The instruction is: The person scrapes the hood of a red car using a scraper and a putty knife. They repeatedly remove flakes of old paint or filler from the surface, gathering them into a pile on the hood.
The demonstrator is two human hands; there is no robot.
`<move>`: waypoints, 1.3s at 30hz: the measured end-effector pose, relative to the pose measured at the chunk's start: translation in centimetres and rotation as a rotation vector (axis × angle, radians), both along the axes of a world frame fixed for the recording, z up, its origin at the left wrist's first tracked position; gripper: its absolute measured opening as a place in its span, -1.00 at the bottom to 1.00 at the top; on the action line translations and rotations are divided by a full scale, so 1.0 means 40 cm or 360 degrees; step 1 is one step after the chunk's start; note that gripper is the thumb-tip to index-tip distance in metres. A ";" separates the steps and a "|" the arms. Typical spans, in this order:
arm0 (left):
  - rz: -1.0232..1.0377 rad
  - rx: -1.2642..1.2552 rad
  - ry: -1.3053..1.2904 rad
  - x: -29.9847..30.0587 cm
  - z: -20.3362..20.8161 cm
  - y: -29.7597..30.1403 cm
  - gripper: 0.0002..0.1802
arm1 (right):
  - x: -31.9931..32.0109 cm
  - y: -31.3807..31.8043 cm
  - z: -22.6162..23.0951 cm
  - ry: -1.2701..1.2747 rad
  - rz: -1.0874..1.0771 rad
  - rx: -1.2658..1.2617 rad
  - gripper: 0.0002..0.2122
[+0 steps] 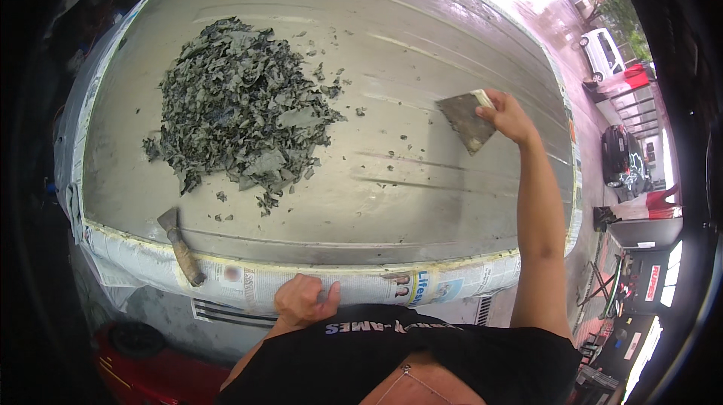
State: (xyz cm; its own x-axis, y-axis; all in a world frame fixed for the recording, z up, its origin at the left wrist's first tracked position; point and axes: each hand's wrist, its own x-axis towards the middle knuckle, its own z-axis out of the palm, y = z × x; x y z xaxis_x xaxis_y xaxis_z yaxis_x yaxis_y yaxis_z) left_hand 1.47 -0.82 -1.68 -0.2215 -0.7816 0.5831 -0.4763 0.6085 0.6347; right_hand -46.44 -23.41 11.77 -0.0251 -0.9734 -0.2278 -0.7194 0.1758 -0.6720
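My right hand [508, 116] grips a wide flat scraper [466, 120] with a worn grey blade, held at the right part of a ribbed bare-metal vehicle roof [399, 224]. At the near edge, my left hand [305, 299] rests against newspaper masking [467, 284], its fingers curled and its thumb out, with nothing visible in it. A large heap of grey-green paint flakes [233, 103] lies on the left half of the roof. Close to the near left edge lies a second, narrower scraper [181, 246] with a tape-wrapped handle.
Small loose flakes [403, 137] are scattered right of the heap. Below the near left edge is a red car [166, 367]. Beyond the right side stand a dark car [621, 156], a white vehicle [601, 55] and a workshop wall with tools [629, 284].
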 end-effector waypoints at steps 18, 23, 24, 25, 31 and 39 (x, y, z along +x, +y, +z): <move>0.0007 0.0007 0.0014 0.002 0.030 0.001 -0.65 | 0.195 -0.016 0.045 -0.0183 0.0060 0.0233 -0.69; -0.0030 -0.0040 0.0053 -0.001 0.042 -0.006 -0.68 | 0.243 -0.016 0.015 0.0252 0.0387 0.0278 -0.68; -0.0022 -0.0063 0.0076 -0.001 0.042 -0.006 -0.68 | 0.327 -0.021 0.032 0.0288 0.0539 0.0276 -0.68; -0.0029 -0.0047 0.0068 0.000 0.042 -0.007 -0.68 | 0.399 -0.020 0.050 0.0317 0.0683 0.0285 -0.68; -0.0007 -0.0014 0.0121 0.005 0.038 0.004 -0.67 | 0.389 0.008 0.149 0.0100 0.0460 0.0173 -0.67; -0.0068 -0.0048 0.0076 0.005 0.033 0.005 -0.58 | 0.200 0.000 0.054 0.0341 0.0405 0.0356 -0.72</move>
State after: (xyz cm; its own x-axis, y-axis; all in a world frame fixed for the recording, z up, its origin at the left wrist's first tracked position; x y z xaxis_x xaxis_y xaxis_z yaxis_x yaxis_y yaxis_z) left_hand 1.65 -0.62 -0.36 -0.2259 -0.7538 0.6171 -0.4189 0.6471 0.6370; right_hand -38.44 -23.41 13.92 0.1405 -0.8816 -0.4506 -0.8786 0.0988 -0.4673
